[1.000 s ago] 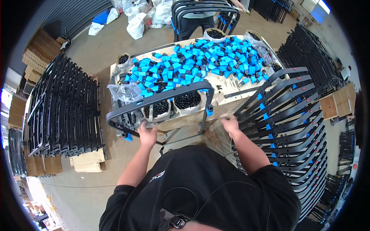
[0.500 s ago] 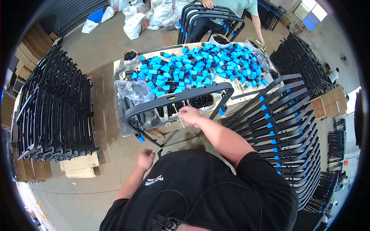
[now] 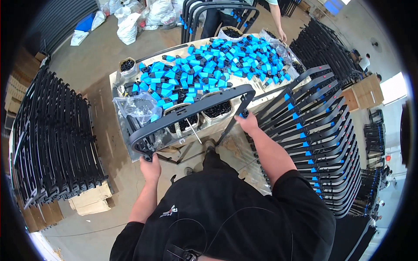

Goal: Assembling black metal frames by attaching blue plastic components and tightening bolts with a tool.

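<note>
A black bent-tube frame [image 3: 196,105] stands tilted against the table's near edge, its long bar crossing in front of me. My left hand [image 3: 150,167] is closed around a fitting low on the frame's left side, and my right hand [image 3: 248,123] around the matching fitting on its right side. The fingers mostly cover both fittings. From the middle of the bar a thin pale rod [image 3: 193,131] slants down, touched by neither hand. Near it lies the open jaw of a wrench [image 3: 182,141]. Behind the bar sit bins of small black parts [image 3: 217,109].
Blue-and-black plastic pieces [image 3: 209,65] are heaped on the table [image 3: 289,81]. A clear plastic bag [image 3: 137,106] lies at its left. Stacked black frames stand at the left [image 3: 56,139] and right [image 3: 305,143]. Across the table is another person's arm [image 3: 277,19].
My right hand has let go of the thin rod and moved right to the frame's side. My left hand has risen to its left side. The view has shifted.
</note>
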Tool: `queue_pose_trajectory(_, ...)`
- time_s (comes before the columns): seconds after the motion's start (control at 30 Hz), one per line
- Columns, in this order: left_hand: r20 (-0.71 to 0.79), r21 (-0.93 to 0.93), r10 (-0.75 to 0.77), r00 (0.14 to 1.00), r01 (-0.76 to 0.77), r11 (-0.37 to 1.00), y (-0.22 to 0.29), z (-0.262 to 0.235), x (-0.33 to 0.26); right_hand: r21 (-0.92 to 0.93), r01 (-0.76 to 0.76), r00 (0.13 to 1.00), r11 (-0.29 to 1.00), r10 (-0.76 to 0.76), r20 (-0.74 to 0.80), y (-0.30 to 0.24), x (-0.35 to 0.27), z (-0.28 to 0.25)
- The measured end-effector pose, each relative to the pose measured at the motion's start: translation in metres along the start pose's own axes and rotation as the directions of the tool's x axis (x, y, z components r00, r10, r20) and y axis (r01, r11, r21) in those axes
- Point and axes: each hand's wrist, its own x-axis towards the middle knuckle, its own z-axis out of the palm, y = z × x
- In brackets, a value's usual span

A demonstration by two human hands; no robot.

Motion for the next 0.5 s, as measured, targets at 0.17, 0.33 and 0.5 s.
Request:
queue_pose_trajectory(0.17,-0.031,-0.052,-0.050,0.998,0.048,0.997,-0.020,0.018,0.017,0.107,-0.023,0.998,0.994,0.029,-0.053,0.010,0.024,0.008)
queue_pose_trajectory(0.33,0.174,-0.015,-0.205,0.963,0.211,0.977,0.000,0.003,0.018,-0.543,0.076,0.877,0.836,0.203,0.435,-0.073,0.014,-0.071)
queue_pose_trajectory(0.5,0.254,0.047,-0.320,0.913,0.319,0.947,0.018,-0.008,0.017,-0.486,0.151,0.918,0.861,0.060,0.392,-0.016,0.032,-0.036)
